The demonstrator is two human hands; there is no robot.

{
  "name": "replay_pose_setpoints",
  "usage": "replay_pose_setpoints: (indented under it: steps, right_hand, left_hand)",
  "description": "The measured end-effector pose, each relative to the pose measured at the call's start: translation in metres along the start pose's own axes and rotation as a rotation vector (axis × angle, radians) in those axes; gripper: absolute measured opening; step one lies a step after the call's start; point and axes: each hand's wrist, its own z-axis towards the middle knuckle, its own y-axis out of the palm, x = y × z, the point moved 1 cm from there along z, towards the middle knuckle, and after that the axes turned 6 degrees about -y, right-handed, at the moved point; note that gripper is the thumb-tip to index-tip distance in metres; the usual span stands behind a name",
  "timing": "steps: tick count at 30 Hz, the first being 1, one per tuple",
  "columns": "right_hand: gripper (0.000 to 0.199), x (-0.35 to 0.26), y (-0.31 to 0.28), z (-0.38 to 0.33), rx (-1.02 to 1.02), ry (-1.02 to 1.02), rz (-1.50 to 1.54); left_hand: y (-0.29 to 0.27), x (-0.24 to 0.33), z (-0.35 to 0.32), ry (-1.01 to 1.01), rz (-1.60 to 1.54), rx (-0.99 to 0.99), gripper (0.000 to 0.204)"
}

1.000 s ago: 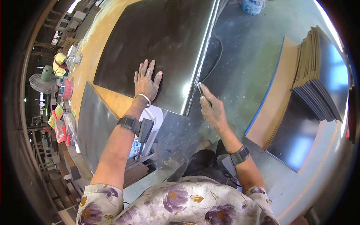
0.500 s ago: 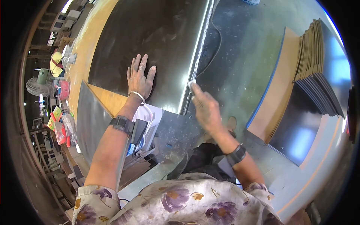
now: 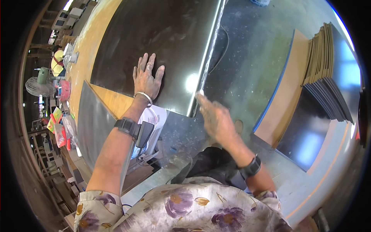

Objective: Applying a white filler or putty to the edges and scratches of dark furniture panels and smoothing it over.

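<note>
A large dark brown, glossy panel (image 3: 154,42) lies on a yellowish wooden table. My left hand (image 3: 147,79) rests flat on its near part, fingers stretched and slightly spread, with nothing in it. White, powdery material streaks the panel's right edge (image 3: 213,40). At the near end of that edge is my right hand (image 3: 217,120), its fingers closed and somewhat smeared by motion. A small white piece (image 3: 200,93) shows at its fingertips; its kind is unclear. Dust coats both hands.
A grey sheet (image 3: 96,127) lies left of my left forearm. On the right, a stack of dark panels (image 3: 324,92) leans over a brown board (image 3: 284,92). Behind the table's left side are a fan (image 3: 40,85), a red tub (image 3: 65,91) and another person (image 3: 58,63). A cable (image 3: 224,50) trails beside the panel.
My right hand has moved slightly down and toward me along the panel's edge with the white piece. My left hand stays flat, shifted a little in view.
</note>
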Motion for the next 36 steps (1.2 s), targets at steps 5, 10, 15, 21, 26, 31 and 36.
replay_pose_setpoints:
  steps: [5, 10, 15, 21, 26, 31, 36]
  right_hand:
    - [0.039, -0.004, -0.002, -0.029, -0.177, 0.179, 0.117]
    - [0.033, 0.02, -0.028, 0.025, 0.056, 0.047, 0.058]
    - [0.037, 0.008, -0.012, -0.004, -0.085, 0.078, 0.015]
    - [0.036, 0.013, -0.02, -0.007, -0.034, -0.024, 0.171]
    - [0.036, 0.031, -0.038, 0.037, -0.117, 0.198, 0.064]
    - [0.039, 0.011, -0.009, -0.028, -0.284, 0.116, 0.248]
    - [0.037, -0.007, -0.016, -0.078, -0.525, 0.446, 0.197]
  left_hand:
    - [0.001, -0.002, -0.001, 0.015, 0.002, 0.025, 0.052]
    - [0.002, 0.004, 0.001, 0.007, -0.028, 0.002, 0.055]
    - [0.002, -0.001, 0.0, 0.016, -0.016, 0.013, 0.055]
    - [0.003, -0.004, 0.0, 0.016, -0.018, 0.006, 0.054]
    - [0.004, -0.001, 0.001, 0.012, -0.039, 0.004, 0.053]
    - [0.001, 0.0, 0.001, 0.004, -0.042, 0.015, 0.052]
    - [-0.002, 0.0, 0.001, 0.004, -0.036, 0.051, 0.052]
